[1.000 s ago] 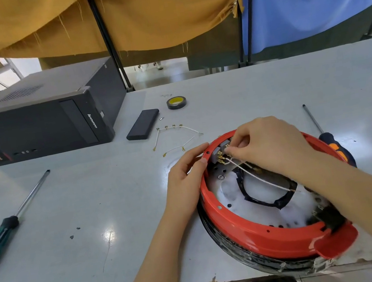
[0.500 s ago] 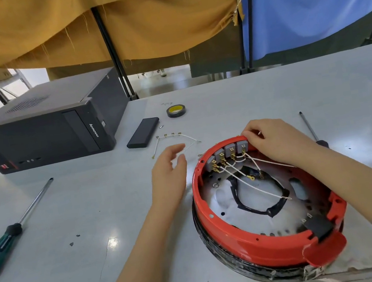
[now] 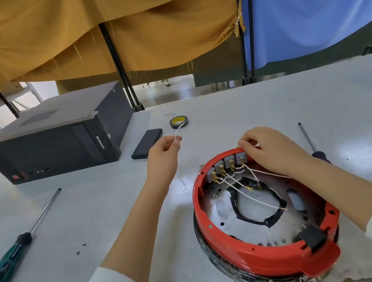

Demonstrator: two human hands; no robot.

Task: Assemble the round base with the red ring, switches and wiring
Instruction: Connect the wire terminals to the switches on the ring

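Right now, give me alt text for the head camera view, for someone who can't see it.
A person's right hand grips the far rim of a red ring on a round base beside four grey switches, while the left hand pinches a loose white wire above a grey table.

I count four grey switches (image 3: 225,167) in a row on the far wall of one red ring (image 3: 259,259). Two screwdrivers: the green-handled screwdriver (image 3: 14,250) near left, the dark-handled screwdriver (image 3: 310,143) right. One tape roll (image 3: 178,121) far, one computer case (image 3: 58,139) far left.
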